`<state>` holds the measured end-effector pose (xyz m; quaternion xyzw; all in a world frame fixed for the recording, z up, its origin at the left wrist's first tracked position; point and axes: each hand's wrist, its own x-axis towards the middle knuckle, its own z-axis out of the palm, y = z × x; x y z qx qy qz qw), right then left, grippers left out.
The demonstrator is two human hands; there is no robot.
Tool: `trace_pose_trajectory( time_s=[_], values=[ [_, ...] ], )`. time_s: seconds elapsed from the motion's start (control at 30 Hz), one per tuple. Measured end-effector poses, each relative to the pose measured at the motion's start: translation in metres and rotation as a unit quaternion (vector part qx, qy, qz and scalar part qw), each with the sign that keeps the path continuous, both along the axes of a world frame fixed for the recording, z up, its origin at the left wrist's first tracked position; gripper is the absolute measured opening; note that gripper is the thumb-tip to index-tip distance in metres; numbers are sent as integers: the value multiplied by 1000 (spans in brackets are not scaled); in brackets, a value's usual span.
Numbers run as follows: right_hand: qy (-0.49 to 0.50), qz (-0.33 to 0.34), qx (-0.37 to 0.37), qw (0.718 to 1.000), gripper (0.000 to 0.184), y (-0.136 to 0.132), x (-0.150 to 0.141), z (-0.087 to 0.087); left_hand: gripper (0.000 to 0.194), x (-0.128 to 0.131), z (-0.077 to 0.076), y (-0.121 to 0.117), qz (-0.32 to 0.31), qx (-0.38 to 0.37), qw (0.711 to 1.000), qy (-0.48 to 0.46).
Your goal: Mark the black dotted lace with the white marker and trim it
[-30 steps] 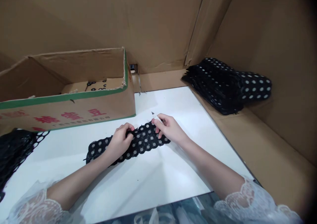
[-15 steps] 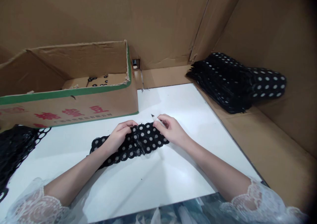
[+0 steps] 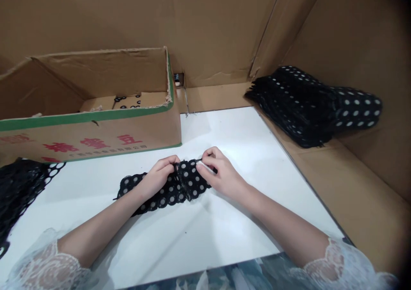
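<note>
A black, rubbery-looking strip (image 3: 194,181) with rows of round holes lies across the white tabletop, creased near its middle. My left hand (image 3: 159,172) is closed on its far edge, thumb and forefinger pinching beside the crease. Between the closed fingers of my right hand (image 3: 221,170) is a slim white pointed tool (image 3: 205,167), mostly covered by the fingers. Its tip meets the strip's far right edge; the exact contact is too small to make out.
An open cardboard box (image 3: 112,136) holding a few black rings stands at the back left. Black perforated sheeting (image 3: 19,196) is heaped at the left. A stack of similar strips (image 3: 298,106) rests on cardboard at the back right. Cardboard walls (image 3: 212,29) surround the table.
My right hand has turned, and the tool's dark tip, which pointed up and away, has come down to the strip's edge. My left hand keeps its pinch. The view has shifted slightly.
</note>
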<state>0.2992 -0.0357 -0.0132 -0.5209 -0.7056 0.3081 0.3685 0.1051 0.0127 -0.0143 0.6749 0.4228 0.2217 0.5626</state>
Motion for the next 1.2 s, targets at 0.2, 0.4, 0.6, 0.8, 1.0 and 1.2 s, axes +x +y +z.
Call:
trace_pose_trajectory(
  time_s=[0.2, 0.4, 0.6, 0.8, 1.0, 1.2],
  values=[
    [-37, 21, 20, 999, 24, -1, 1, -6, 14, -1, 1, -3, -9, 50, 998, 26],
    [-107, 18, 30, 994, 24, -2, 1, -4, 24, 6, 2, -7, -40, 175, 977, 117],
    [-160, 4, 39, 986, 25, -3, -2, -6, 22, 8, -1, -8, -67, 248, 954, 151],
    [-222, 0, 67, 973, 27, -1, -8, -9, 20, 14, -7, -12, -62, 356, 901, 238],
    [-288, -23, 85, 954, 30, 6, -17, -14, 20, 19, -11, -16, -78, 456, 842, 276],
    [-255, -32, 61, 965, 32, 13, -14, -14, 20, 17, -13, -14, -85, 464, 844, 255]
  ],
)
